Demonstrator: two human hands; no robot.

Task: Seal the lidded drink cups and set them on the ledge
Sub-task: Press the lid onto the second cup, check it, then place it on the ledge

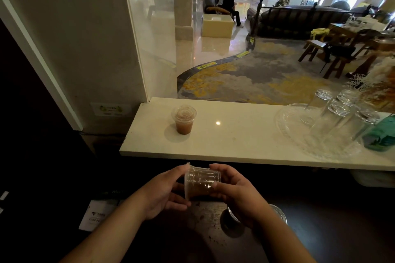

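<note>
Head view showed both hands wrapped round a small clear plastic drink cup (202,181), which was tilted and held in the air just in front of the near edge of the long white stone ledge (235,145). The left hand (164,194) curled fingers and thumb round one side; the right hand (237,194) gripped the other with thumb and fingertips. On the ledge, toward its left end, a second clear lidded cup of brown drink (183,119) stood upright. At the ledge's right end lay a round clear glass tray (286,126) bearing upturned clear tumblers (333,117), with a teal package (380,134) beside it. Below the ledge, a dark wooden counter (203,220) held a white printed card (96,215).
</note>
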